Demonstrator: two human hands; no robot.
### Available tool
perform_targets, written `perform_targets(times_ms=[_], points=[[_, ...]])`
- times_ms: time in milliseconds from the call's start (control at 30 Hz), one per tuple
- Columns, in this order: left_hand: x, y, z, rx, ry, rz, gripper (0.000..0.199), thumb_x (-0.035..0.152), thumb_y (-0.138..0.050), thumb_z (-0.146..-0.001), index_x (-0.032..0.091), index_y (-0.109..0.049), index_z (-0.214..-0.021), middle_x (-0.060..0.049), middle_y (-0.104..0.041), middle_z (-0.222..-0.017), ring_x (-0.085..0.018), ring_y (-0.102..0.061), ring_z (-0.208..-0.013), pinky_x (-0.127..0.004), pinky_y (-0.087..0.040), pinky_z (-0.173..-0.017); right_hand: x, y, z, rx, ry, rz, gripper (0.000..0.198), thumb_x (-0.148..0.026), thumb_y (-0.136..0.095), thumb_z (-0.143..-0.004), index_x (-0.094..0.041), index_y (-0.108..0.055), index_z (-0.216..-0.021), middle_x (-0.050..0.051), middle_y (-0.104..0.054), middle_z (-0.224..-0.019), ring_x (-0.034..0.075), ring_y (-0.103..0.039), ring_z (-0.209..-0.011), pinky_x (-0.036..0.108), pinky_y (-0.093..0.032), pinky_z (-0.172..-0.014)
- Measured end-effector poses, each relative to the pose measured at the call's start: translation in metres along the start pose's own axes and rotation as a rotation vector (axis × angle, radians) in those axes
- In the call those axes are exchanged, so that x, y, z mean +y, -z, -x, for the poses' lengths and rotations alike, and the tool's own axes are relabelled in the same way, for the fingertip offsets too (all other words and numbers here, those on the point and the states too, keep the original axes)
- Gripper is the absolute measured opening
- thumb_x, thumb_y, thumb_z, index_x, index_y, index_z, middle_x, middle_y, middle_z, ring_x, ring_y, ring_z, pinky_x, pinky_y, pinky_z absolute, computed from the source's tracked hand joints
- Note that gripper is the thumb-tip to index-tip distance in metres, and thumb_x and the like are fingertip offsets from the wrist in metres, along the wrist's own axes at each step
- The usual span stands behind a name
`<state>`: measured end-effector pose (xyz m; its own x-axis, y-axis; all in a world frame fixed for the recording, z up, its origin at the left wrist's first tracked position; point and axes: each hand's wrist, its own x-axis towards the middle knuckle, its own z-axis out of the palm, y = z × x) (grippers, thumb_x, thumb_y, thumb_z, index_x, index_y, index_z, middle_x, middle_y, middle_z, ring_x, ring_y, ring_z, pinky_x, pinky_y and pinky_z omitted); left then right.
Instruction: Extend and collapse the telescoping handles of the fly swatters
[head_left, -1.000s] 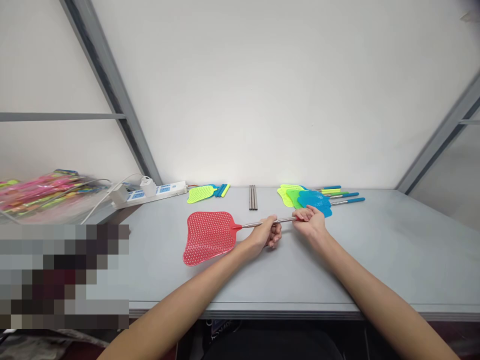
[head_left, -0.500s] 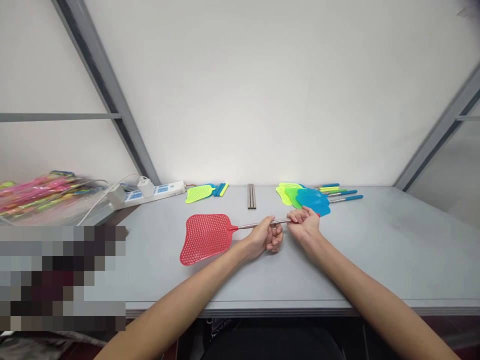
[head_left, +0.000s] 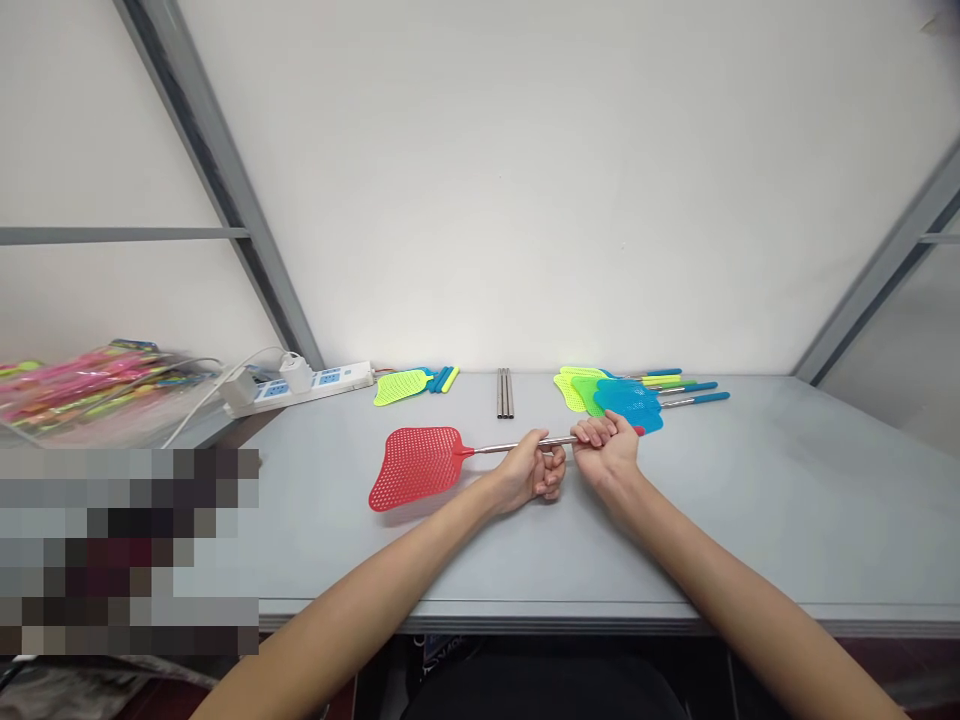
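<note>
A red fly swatter (head_left: 420, 467) is held across the front of me, its perforated head to the left and its metal rod running right. My left hand (head_left: 532, 470) is closed round the rod near its middle. Further along, my right hand (head_left: 606, 447) wraps the handle end, and only a red tip shows past it. Just behind that hand lie several assembled swatters, a blue one (head_left: 634, 400) in front of green and yellow ones. Metal tubes (head_left: 505, 393) lie side by side beyond my left hand.
At the back left are a yellow swatter head (head_left: 402, 386) and blue and yellow handle grips (head_left: 448, 379). A white power strip (head_left: 322, 380) with plugs and cables sits left of them. Bagged colourful items (head_left: 97, 385) are piled at far left. A wall closes off the grey table (head_left: 787, 500).
The red swatter's head has turned a little about its rod and looks narrower. Both hands keep their hold in nearly the same place. The view has shifted slightly.
</note>
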<state>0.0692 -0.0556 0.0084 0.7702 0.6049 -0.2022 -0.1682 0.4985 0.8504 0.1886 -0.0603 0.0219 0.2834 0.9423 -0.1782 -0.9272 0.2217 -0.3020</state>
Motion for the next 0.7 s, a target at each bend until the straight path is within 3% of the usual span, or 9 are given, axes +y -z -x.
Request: perform_targets(times_ms=[400,700], points=[[-0.004,0.001,-0.012,0.270,-0.222,0.078,0.039,0.052,-0.038,-0.076,0.017,-0.040,-0.059,0.005,-0.037,-0.044,-0.006,-0.033,-0.033,-0.020,-0.029,-0.040,-0.010,-0.004,-0.006,0.030,-0.025,0.007,0.036,-0.016,-0.031,-0.080,-0.018,-0.012,-0.050,-0.009,-0.017,-0.031,0.006,-0.021,-0.025,0.020,-0.024,-0.031],[-0.002,0.005,-0.012,0.515,-0.417,0.153,0.044,0.060,-0.038,-0.071,0.017,-0.046,-0.071,0.003,-0.045,-0.052,-0.009,-0.043,-0.038,-0.019,-0.028,-0.038,-0.030,0.001,-0.021,0.070,0.049,-0.005,0.033,-0.015,-0.027,-0.079,-0.019,-0.011,-0.051,-0.009,-0.016,-0.031,0.006,-0.020,-0.024,0.020,-0.023,-0.030]])
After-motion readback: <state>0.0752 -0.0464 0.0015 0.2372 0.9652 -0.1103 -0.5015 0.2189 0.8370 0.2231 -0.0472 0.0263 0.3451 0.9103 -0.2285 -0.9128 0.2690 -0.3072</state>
